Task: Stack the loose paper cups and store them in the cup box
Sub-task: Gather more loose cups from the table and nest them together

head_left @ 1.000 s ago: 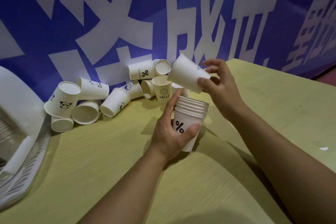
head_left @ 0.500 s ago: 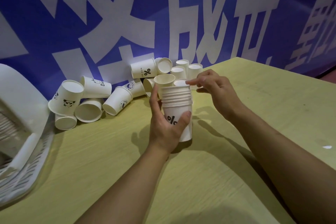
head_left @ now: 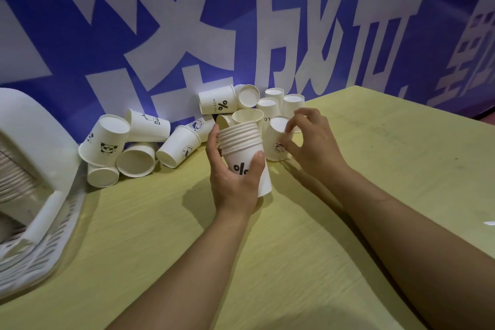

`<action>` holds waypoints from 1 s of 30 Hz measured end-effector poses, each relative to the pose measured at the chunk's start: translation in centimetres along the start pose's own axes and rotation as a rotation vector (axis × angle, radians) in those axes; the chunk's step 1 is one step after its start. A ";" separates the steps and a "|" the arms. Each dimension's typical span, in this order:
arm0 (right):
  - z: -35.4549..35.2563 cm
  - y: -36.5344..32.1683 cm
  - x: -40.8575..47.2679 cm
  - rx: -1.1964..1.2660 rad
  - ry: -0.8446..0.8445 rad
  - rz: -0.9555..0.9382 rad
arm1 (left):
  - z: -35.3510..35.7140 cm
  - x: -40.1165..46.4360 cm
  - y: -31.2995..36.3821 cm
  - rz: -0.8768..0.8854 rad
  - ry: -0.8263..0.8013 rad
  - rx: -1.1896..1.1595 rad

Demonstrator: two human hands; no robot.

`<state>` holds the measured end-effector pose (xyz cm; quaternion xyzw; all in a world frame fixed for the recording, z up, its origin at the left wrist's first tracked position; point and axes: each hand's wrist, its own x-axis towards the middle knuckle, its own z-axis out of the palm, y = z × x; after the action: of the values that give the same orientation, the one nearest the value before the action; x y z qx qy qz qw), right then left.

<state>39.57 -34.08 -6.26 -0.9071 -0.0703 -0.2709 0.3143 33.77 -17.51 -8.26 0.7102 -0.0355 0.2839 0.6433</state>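
In the head view, the cup that the right hand carried one second ago is now seated in the stack of paper cups (head_left: pixel 242 153); half a second ago the fingers were just pressing it in. The left hand (head_left: pixel 235 182) keeps its grip clenched around the lower part of the stack, thumb on the printed "%" side, and holds it upright just above the desk (head_left: pixel 375 169).

The right hand (head_left: pixel 308 142) has left the stack and gone to the next cup: an upside-down cup (head_left: pixel 278 139) standing just beside the stack, with its fingertips touching the cup's base and side. I cannot tell if this grip is already closed on it (the fingers are curved but look loose).

So one more cup is done, I think. Many loose cups (head_left: pixel 150 142) remain along the wall, and the white cup box (head_left: pixel 32 142) at the left edge waits.
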 end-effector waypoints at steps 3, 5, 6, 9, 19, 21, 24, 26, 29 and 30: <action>-0.3 -0.1 0.5 0.141 0.105 0.052 | -0.1 -0.1 0.3 -0.004 -0.096 -0.070; -0.8 -0.2 0.5 0.300 0.197 0.108 | -0.1 -0.2 0.4 -0.003 -0.157 -0.107; -1.3 -0.4 0.5 0.381 0.243 0.139 | -0.1 -0.2 0.4 -0.007 -0.187 -0.123; -2.7 -1.1 0.3 0.618 0.289 0.175 | 0.0 -0.2 0.2 -0.008 -0.293 -0.134; -3.1 -3.5 -1.1 0.813 0.087 0.071 | 0.1 -0.6 0.5 0.001 -0.500 -0.065; -3.0 -3.4 -1.0 0.823 0.079 0.095 | 0.1 -0.6 0.4 -0.005 -0.489 -0.074; -3.1 -3.0 -0.7 0.774 0.001 0.115 | 0.2 -0.6 0.3 -0.003 -0.474 -0.082; -3.1 -3.0 -0.9 0.792 -0.026 0.114 | 0.2 -0.7 0.3 0.005 -0.426 -0.078; -2.7 -3.1 -1.2 0.680 -0.010 0.092 | 0.2 -0.6 0.4 0.009 -0.315 -0.042; -2.5 -3.1 -1.3 0.653 -0.018 0.084 | 0.2 -0.5 0.3 0.006 -0.285 -0.037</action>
<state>36.45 -33.08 -3.68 -0.7630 -0.1186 -0.2129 0.5987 33.30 -17.86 -8.17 0.7312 -0.1336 0.1813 0.6439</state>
